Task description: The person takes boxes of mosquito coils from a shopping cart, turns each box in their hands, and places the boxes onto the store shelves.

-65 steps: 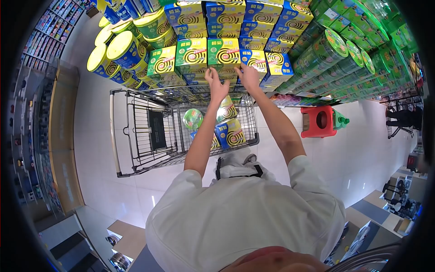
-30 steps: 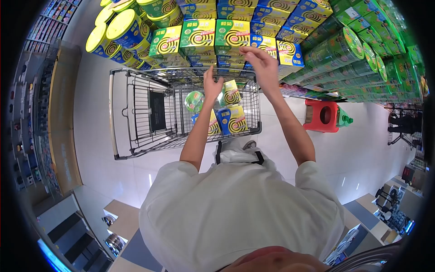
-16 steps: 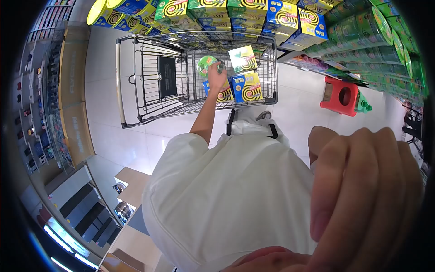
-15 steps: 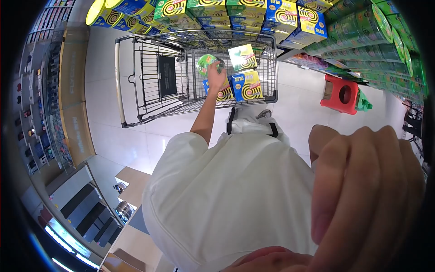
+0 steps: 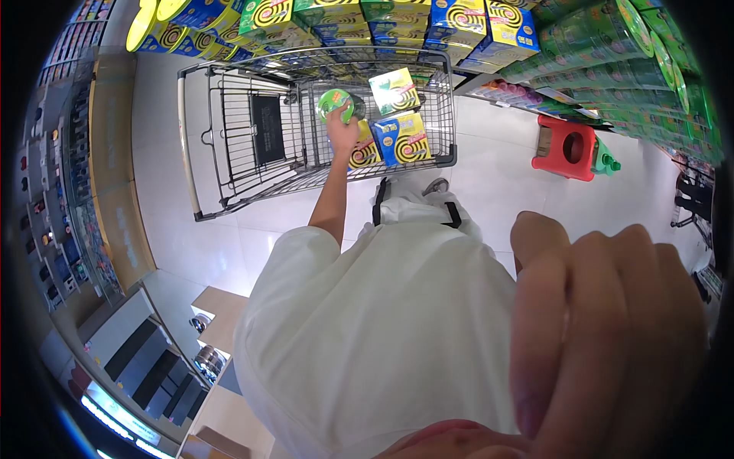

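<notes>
Inside the shopping cart (image 5: 321, 172), my left hand (image 5: 343, 139) reaches down and grips a round tub with a green lid (image 5: 334, 107). Beside that hand lie a blue-and-yellow box with a spiral print (image 5: 405, 139) and a green-and-white box (image 5: 394, 90). Another spiral-print box (image 5: 365, 149) is partly covered by my left hand. Very close to the camera, my right hand (image 5: 604, 321) is raised with its fingers curled. Whatever it may hold is hidden.
Stacked spiral-print boxes (image 5: 332, 32) line the shelf behind the cart. Green tubs (image 5: 589, 50) fill the shelf at upper right. A red plastic stool (image 5: 566, 148) stands on the floor to the right. Wooden display units (image 5: 218, 314) are at lower left.
The whole view has shifted, so the cart and shelves appear further left. My left hand has moved slightly left against the tub. My right hand remains raised and curled.
</notes>
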A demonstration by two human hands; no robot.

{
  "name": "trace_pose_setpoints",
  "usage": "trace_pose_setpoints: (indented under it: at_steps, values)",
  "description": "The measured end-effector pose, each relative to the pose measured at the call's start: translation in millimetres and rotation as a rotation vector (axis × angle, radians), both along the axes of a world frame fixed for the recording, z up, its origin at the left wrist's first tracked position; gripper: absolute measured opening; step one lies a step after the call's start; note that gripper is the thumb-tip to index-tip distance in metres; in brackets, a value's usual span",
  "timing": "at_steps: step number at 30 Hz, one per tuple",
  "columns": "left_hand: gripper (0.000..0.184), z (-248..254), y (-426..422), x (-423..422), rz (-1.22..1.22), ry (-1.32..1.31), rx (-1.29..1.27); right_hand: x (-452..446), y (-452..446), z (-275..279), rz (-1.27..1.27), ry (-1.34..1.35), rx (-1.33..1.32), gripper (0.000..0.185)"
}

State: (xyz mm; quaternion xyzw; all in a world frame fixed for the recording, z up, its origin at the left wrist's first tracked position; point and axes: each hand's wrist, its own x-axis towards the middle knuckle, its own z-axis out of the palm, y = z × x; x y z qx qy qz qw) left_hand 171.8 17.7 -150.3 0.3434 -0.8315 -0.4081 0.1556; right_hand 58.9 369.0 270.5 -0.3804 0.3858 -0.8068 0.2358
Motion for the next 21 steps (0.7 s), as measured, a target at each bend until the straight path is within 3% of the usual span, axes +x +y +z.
trace_pose_setpoints:
  at_steps: [3, 4, 5, 6, 8, 9, 11, 13, 15, 17, 19, 20, 21]
  values:
    - [0.039, -8, -10, 17, 0.054, -0.039, -0.065, 10, 6, 6, -0.052, 0.020, 0.043, 0.063]
    - [0.040, -10, -9, 24, 0.099, -0.030, -0.101, -5, 76, 7, -0.071, 0.022, 0.059, 0.062]
    - [0.040, -4, -4, 29, 0.084, -0.027, -0.095, 17, 29, 11, -0.089, 0.024, 0.070, 0.062]
    - [0.041, 5, -1, 33, 0.157, -0.031, -0.095, 37, -90, 8, -0.108, 0.030, 0.078, 0.062]
    - [0.042, 6, 0, 43, 0.191, -0.033, -0.103, 21, -117, 1, -0.143, 0.046, 0.095, 0.062]
    - [0.043, -3, -4, 48, 0.155, -0.029, -0.115, 6, -120, -37, -0.057, -0.039, 0.146, 0.049]
    - [0.034, 12, 11, 46, 0.156, -0.024, -0.205, 5, -135, -126, -0.252, -0.253, 0.343, 0.037]
    - [0.024, 33, 30, 40, 0.121, 0.047, 0.221, 8, -132, -227, -0.411, -0.300, 0.679, 0.037]
    - [0.017, 35, 53, 34, 0.038, 0.074, 0.330, 17, -119, -290, -0.532, -0.298, 0.967, 0.046]
    - [0.027, 4, 74, 35, -0.044, 0.048, 0.457, 28, -108, -336, -0.585, -0.315, 1.086, 0.053]
    - [0.045, 32, 89, 24, -0.186, -0.405, 0.200, 39, -98, -388, -0.674, 0.003, 1.412, 0.064]
    - [0.059, 43, 98, 21, -0.123, -0.387, 0.226, 44, -95, -407, -0.683, 0.005, 1.409, 0.064]
    - [0.054, 16, 105, 24, -0.096, -0.358, 0.106, 49, -93, -423, -0.650, -0.028, 1.452, 0.068]
